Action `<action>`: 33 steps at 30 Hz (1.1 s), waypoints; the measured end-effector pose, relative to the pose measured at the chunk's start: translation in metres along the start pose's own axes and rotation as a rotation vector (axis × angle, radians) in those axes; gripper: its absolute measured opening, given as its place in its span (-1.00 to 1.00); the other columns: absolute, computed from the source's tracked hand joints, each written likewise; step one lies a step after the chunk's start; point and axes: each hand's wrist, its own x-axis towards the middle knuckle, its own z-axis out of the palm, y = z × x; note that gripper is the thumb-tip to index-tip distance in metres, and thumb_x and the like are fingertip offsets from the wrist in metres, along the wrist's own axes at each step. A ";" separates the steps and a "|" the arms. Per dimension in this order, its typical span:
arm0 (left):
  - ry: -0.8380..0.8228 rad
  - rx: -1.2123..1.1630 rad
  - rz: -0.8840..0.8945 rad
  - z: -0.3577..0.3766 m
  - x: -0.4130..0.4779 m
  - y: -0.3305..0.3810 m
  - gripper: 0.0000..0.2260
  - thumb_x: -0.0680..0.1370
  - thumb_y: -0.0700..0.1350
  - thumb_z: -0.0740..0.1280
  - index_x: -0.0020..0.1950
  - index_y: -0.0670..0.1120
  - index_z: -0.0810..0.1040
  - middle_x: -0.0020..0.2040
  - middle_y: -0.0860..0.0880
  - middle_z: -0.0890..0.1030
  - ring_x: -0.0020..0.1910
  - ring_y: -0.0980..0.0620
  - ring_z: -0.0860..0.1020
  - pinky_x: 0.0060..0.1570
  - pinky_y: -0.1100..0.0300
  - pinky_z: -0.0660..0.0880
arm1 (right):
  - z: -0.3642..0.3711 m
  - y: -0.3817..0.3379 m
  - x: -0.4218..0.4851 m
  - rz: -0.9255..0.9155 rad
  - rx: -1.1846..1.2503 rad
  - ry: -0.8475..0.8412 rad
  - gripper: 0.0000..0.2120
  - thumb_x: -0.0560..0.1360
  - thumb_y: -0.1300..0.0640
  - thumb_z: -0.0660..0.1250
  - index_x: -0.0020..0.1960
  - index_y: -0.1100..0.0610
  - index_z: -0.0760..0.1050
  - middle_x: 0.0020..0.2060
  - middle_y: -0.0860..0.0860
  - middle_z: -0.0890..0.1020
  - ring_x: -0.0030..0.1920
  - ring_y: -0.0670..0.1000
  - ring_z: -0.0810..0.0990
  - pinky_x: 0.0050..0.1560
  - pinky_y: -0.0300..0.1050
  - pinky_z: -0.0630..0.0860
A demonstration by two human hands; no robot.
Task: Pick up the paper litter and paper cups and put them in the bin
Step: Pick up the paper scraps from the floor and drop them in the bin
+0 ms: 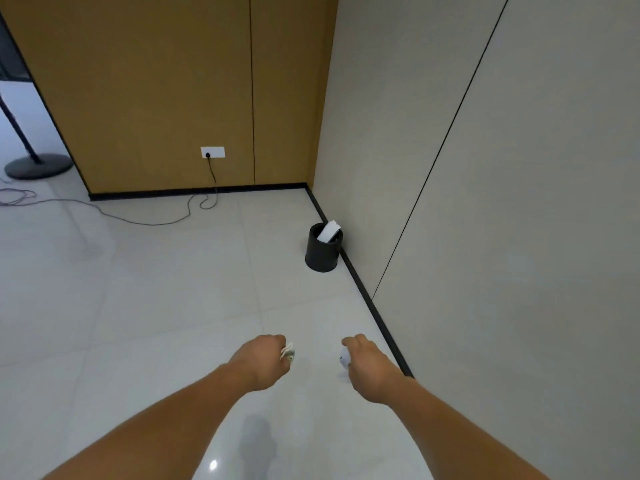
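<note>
We see a small crumpled scrap of paper (288, 353), whitish with a tan patch, poking out of the thumb side of the left hand (263, 362). The hand's fingers are curled tightly round it. The scrap juts toward the other hand; it is too small for us to tell its long axis. The right hand (367, 365) is also curled, gripping a white wad of paper (344, 359) that bulges from its inner side. Both hands are held out low over the pale tiled floor (156, 306), near each other but apart.

Farther ahead stands the bin (323, 252), black, round and upright, just beside the dark baseboard (367, 299) of the grey wall (485, 202) on the right. A white sheet of paper (329, 231) is in it, and we note its long axis leaning from low left inside the bin to upper right, its top end over the rim toward the wall.

Beyond, a white socket (212, 152) sits in the tan panelling, with a dark cable (156, 221) trailing across the floor toward a round stand base (38, 166) at far left.
</note>
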 end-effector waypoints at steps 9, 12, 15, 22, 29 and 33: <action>-0.001 0.049 -0.015 -0.092 0.229 0.019 -0.73 0.59 0.11 0.16 0.07 -0.07 0.47 0.06 -0.07 0.58 0.00 -0.07 0.54 -0.12 0.18 0.38 | -0.115 0.070 0.228 -0.016 0.088 0.053 -0.47 0.58 0.26 0.21 0.51 0.11 0.16 0.43 0.06 0.29 0.33 0.08 0.39 0.28 -0.05 0.41; 0.045 0.035 -0.017 -0.128 0.300 0.028 -0.71 0.60 0.12 0.16 0.09 -0.08 0.47 0.07 -0.08 0.58 0.00 -0.07 0.54 -0.12 0.19 0.38 | -0.160 0.096 0.300 -0.035 0.036 0.086 -0.48 0.58 0.25 0.21 0.50 0.10 0.17 0.43 0.04 0.28 0.35 0.08 0.35 0.29 -0.08 0.37; 0.050 0.024 0.002 -0.154 0.363 0.033 -0.72 0.60 0.10 0.17 0.10 -0.09 0.47 0.06 -0.09 0.58 0.01 -0.08 0.54 -0.07 0.15 0.41 | -0.194 0.112 0.364 -0.021 0.013 0.102 -0.51 0.59 0.20 0.19 0.49 0.13 0.19 0.43 0.08 0.29 0.37 0.10 0.33 0.33 -0.08 0.34; 0.001 0.028 0.054 -0.200 0.547 0.015 -0.79 0.60 0.06 0.18 0.05 -0.07 0.44 0.06 -0.09 0.56 -0.06 -0.05 0.51 -0.12 0.17 0.38 | -0.237 0.132 0.526 -0.005 0.030 0.091 -0.61 0.59 0.18 0.18 0.41 0.14 0.28 0.38 0.09 0.33 0.30 0.11 0.37 0.25 -0.06 0.36; -0.064 0.042 0.125 -0.251 0.711 0.009 -0.79 0.60 0.02 0.20 0.06 -0.11 0.46 0.08 -0.13 0.57 0.04 -0.13 0.54 -0.11 0.16 0.35 | -0.282 0.149 0.656 0.071 0.129 0.110 -0.55 0.60 0.16 0.20 0.47 0.14 0.24 0.43 0.05 0.25 0.35 0.10 0.37 0.32 -0.10 0.34; -0.139 0.069 0.132 -0.262 0.799 0.011 -0.79 0.60 0.02 0.22 0.05 -0.12 0.45 0.06 -0.14 0.57 0.03 -0.12 0.54 -0.10 0.15 0.38 | -0.296 0.178 0.726 0.096 0.173 0.117 -0.57 0.58 0.15 0.26 0.42 0.10 0.31 0.41 0.04 0.23 0.30 0.10 0.40 0.29 -0.03 0.41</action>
